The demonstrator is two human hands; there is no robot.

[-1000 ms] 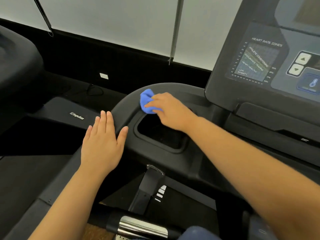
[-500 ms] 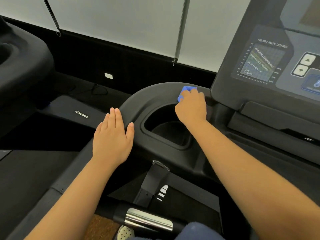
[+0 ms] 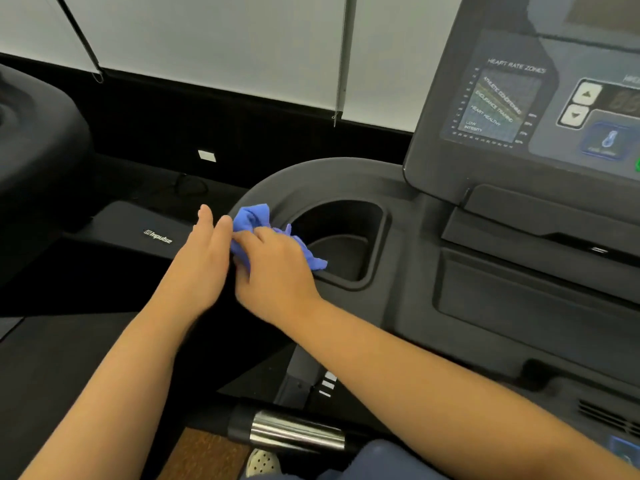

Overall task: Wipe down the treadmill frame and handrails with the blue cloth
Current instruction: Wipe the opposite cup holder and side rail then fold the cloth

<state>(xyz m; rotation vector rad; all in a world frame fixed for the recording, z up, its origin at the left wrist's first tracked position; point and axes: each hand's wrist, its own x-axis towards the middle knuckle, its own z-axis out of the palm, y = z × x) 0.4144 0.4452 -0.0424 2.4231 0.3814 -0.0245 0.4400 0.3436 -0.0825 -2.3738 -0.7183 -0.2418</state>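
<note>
A crumpled blue cloth (image 3: 251, 220) lies on the curved dark grey treadmill frame (image 3: 311, 176), at the left rim of the cup holder (image 3: 341, 237). My right hand (image 3: 273, 271) presses down on the cloth and grips it, and a cloth corner sticks out to the right of the hand. My left hand (image 3: 201, 261) rests flat on the frame just left of the cloth, fingers together, with its fingertips touching the cloth's edge. Both forearms reach in from the bottom of the view.
The console (image 3: 540, 109) with its heart rate chart and arrow buttons rises at the right. A chrome-banded handle (image 3: 294, 433) lies below the arms. Another dark machine (image 3: 31, 161) stands at the left, in front of a white wall with a black base.
My right hand has swept the cloth from the far rim of the cup holder back to the left along the frame, next to my left hand. The left hand has stayed on the frame.
</note>
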